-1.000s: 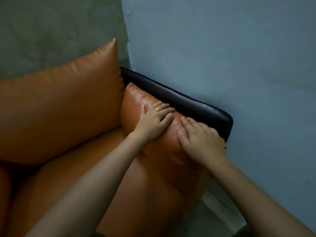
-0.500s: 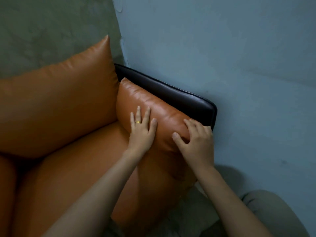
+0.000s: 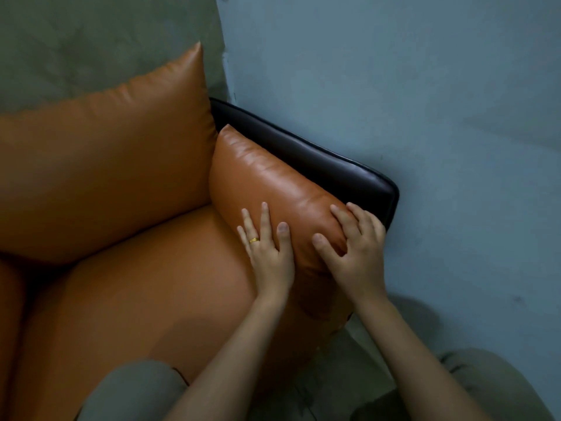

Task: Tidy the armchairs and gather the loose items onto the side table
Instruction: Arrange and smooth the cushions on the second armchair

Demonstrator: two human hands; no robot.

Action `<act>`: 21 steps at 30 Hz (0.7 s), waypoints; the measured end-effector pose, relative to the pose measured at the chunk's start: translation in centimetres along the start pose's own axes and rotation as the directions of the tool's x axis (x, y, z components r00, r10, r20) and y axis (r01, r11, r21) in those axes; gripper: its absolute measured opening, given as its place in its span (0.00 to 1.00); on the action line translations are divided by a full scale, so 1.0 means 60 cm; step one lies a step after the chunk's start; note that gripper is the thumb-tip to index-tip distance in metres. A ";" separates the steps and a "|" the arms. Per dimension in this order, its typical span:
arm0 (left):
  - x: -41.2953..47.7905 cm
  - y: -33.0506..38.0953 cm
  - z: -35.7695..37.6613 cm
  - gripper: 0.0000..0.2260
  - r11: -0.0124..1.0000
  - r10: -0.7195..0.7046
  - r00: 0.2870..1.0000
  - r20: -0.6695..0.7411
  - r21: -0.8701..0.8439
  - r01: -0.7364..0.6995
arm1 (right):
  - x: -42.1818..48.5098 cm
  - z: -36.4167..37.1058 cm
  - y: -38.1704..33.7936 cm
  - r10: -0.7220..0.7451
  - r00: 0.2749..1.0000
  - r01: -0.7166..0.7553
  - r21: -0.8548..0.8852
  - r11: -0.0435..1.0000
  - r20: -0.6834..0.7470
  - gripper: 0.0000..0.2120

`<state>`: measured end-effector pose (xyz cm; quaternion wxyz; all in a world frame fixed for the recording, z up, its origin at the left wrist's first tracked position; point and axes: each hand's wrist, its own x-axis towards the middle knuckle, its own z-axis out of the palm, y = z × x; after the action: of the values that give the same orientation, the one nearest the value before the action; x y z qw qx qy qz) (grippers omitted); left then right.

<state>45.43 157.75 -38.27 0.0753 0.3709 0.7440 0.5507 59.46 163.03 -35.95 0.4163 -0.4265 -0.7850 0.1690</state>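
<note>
1. The arm cushion (image 3: pixel 273 180), orange and shiny, lies on the right side of the armchair (image 3: pixel 188 256). It sits inside the dark frame (image 3: pixel 334 165), touching it along its outer edge.
2. The left hand (image 3: pixel 270 253) lies flat on the cushion's inner slope. Its fingers (image 3: pixel 264 217) are straight and released, pressing the leather and grasping nothing. A gold ring (image 3: pixel 254 240) shows on one of them.
3. The right hand (image 3: pixel 358 256) rests on the cushion's near, rounded end, just beside the frame. Its fingers (image 3: pixel 340 220) are spread and only lightly bent over the curve. The thumb presses in, and the hand is not clenched round the cushion.
4. The frame also holds the seat cushion (image 3: pixel 127 299), which touches the arm cushion's lower edge.
5. The back cushion (image 3: pixel 106 165) stands upright behind the seat, its corner meeting the arm cushion's far end.
6. A blue wall (image 3: pixel 425 117) runs right beside the frame, and a grey-green wall (image 3: pixel 91 41) stands behind the back cushion.
7. The person's knees (image 3: pixel 133 393) in pale trousers show at the bottom, one over the seat's front edge and the other by the blue wall.
</note>
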 end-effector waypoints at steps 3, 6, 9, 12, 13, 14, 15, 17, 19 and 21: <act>-0.031 -0.005 0.020 0.29 0.996 -0.058 0.995 -0.081 -0.073 0.052 | -0.009 0.028 -0.002 0.006 0.982 0.009 0.078 0.997 -0.189 0.28; -0.060 -0.019 0.047 0.29 0.985 -0.103 0.982 -0.158 -0.155 0.078 | -0.015 0.057 0.001 -0.014 0.947 0.040 0.075 0.996 -0.320 0.26; -0.063 -0.020 0.070 0.27 0.966 -0.140 0.961 -0.240 -0.244 0.079 | -0.011 0.072 0.013 -0.070 0.924 0.089 0.035 0.995 -0.376 0.25; -0.050 -0.026 0.088 0.27 0.963 -0.115 0.940 -0.321 -0.267 0.027 | -0.002 0.084 0.025 -0.122 0.910 0.126 -0.017 0.992 -0.397 0.23; -0.045 -0.029 0.093 0.27 0.964 -0.106 0.935 -0.340 -0.264 0.013 | 0.002 0.090 0.028 -0.138 0.907 0.138 -0.030 0.990 -0.398 0.23; -0.040 -0.033 0.098 0.27 0.966 -0.098 0.928 -0.360 -0.259 0.001 | 0.006 0.096 0.030 -0.153 0.903 0.151 -0.037 0.988 -0.401 0.23; -0.035 -0.038 0.102 0.27 0.968 -0.090 0.923 -0.375 -0.253 -0.008 | 0.009 0.103 0.030 -0.171 0.896 0.165 -0.050 0.985 -0.409 0.22; -0.022 -0.047 0.108 0.27 0.969 -0.078 0.917 -0.391 -0.245 -0.022 | 0.019 0.117 0.033 -0.207 0.877 0.194 -0.074 0.978 -0.434 0.21; -0.007 -0.053 0.107 0.27 0.970 -0.076 0.910 -0.407 -0.243 -0.028 | 0.031 0.132 0.031 -0.227 0.858 0.216 -0.076 0.973 -0.460 0.21; 0.010 -0.057 0.103 0.27 0.972 -0.080 0.904 -0.421 -0.235 -0.023 | 0.045 0.152 0.027 -0.226 0.852 0.212 -0.082 0.974 -0.472 0.20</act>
<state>46.59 162.44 -43.46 -0.0382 0.2189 0.6774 0.7013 52.24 166.95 -41.04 0.6078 -0.3684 -0.7035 -0.0005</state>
